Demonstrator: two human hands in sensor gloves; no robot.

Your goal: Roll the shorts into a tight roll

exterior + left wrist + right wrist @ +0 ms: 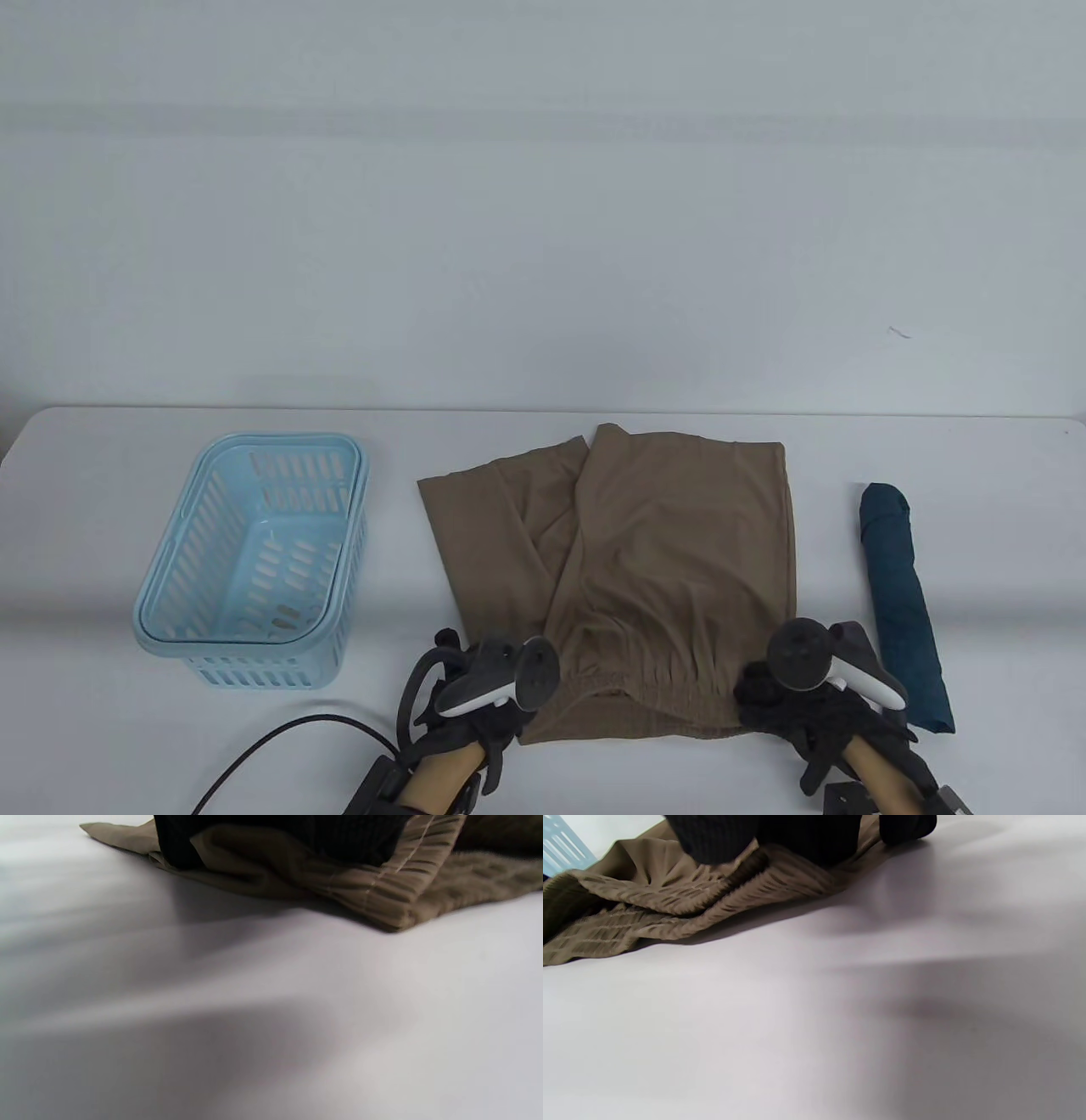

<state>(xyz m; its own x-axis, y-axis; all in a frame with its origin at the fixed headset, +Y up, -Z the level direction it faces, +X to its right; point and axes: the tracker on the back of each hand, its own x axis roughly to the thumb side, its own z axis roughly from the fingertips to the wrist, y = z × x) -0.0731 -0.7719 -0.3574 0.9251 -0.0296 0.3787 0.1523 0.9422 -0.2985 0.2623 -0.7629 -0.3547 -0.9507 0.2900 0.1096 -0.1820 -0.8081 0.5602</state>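
Brown shorts (670,552) lie flat on the white table, legs pointing away and the elastic waistband (645,688) nearest me. My left hand (528,706) grips the waistband's left corner, and my right hand (758,692) grips its right corner. In the left wrist view, black gloved fingers (271,836) pinch a fold of the ribbed waistband (382,895). The right wrist view has my fingers (797,836) curled over the bunched waistband (670,895), whose edge is lifted slightly off the table. The trackers hide most of both hands from above.
A light blue slotted basket (254,560) stands to the left of the shorts; its corner (560,849) shows in the right wrist view. A dark teal rolled garment (904,607) lies to the right. A black cable (271,747) curves by my left wrist.
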